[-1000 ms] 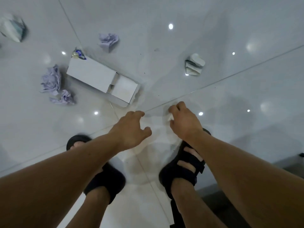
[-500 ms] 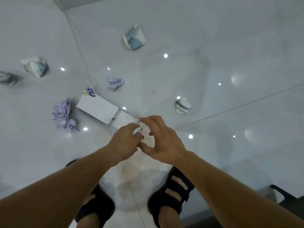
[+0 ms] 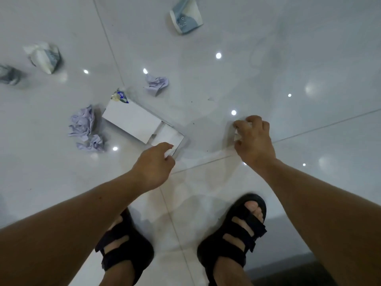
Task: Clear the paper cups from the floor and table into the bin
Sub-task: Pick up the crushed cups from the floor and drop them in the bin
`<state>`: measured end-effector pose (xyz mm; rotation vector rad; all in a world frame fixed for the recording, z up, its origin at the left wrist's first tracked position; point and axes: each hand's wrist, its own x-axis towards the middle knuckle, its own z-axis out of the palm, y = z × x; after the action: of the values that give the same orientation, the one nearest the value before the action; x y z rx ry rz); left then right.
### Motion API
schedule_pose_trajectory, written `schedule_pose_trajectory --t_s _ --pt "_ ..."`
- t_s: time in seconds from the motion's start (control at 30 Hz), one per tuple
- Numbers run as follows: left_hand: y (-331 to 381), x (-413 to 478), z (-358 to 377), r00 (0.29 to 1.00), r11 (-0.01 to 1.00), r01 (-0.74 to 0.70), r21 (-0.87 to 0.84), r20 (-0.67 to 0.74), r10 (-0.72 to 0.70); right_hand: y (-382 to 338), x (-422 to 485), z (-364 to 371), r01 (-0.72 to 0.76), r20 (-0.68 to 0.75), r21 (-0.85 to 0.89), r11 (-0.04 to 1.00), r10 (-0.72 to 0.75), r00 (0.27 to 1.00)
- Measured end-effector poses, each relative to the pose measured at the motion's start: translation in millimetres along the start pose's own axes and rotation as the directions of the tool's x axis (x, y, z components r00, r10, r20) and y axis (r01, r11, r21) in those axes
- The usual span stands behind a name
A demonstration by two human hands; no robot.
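Note:
My right hand (image 3: 254, 139) reaches down to the floor, its fingers curled round a flattened white paper cup (image 3: 237, 135) that it mostly hides. My left hand (image 3: 154, 164) hovers over the corner of a white box and pinches a small white paper scrap (image 3: 169, 153). A blue-and-white paper cup with a shark print (image 3: 185, 19) lies on its side at the far top. A crushed blue-and-white cup (image 3: 44, 56) lies at the far left. Another crushed cup (image 3: 8, 74) sits at the left edge.
An open white cardboard box (image 3: 132, 120) lies on the glossy white tiled floor (image 3: 288, 58), with a small wrapper (image 3: 120, 96) at its far end. Purple crumpled paper balls (image 3: 82, 121) (image 3: 156, 84) lie around it. My feet in black sandals (image 3: 233, 228) stand below.
My hands, together over the box half a second ago, have parted. The right hand moved right onto the flattened white cup. The left hand keeps the white scrap.

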<state>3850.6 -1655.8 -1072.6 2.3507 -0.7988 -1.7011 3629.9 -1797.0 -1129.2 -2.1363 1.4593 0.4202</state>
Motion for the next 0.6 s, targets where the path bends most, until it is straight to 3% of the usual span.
schedule_pose_trajectory --t_s 0.1,0.23,0.47,0.6 --pt "10.1 -14.2 -12.6 1.0 1.0 -0.016 -0.024 -0.004 0.016 -22.7 -23.5 -0.9 0.06 0.09 0.034 0.998 -0.063 0.994" --pt "34.1 -47.3 -46.0 0.991 0.992 -0.113 0.049 -0.062 0.116 -71.9 -49.5 -36.5 0.101 0.052 0.161 0.982 -0.11 0.993" --pt "71.2 -151.6 -157.2 0.966 0.955 -0.183 0.234 -0.137 0.218 -172.7 -92.8 -165.1 0.216 0.071 0.18 0.959 -0.232 0.97" --pt "97.7 -240.0 -228.5 0.95 0.955 -0.203 0.217 -0.191 0.245 -229.7 -142.1 -258.8 0.32 0.124 0.121 0.94 -0.334 0.934"
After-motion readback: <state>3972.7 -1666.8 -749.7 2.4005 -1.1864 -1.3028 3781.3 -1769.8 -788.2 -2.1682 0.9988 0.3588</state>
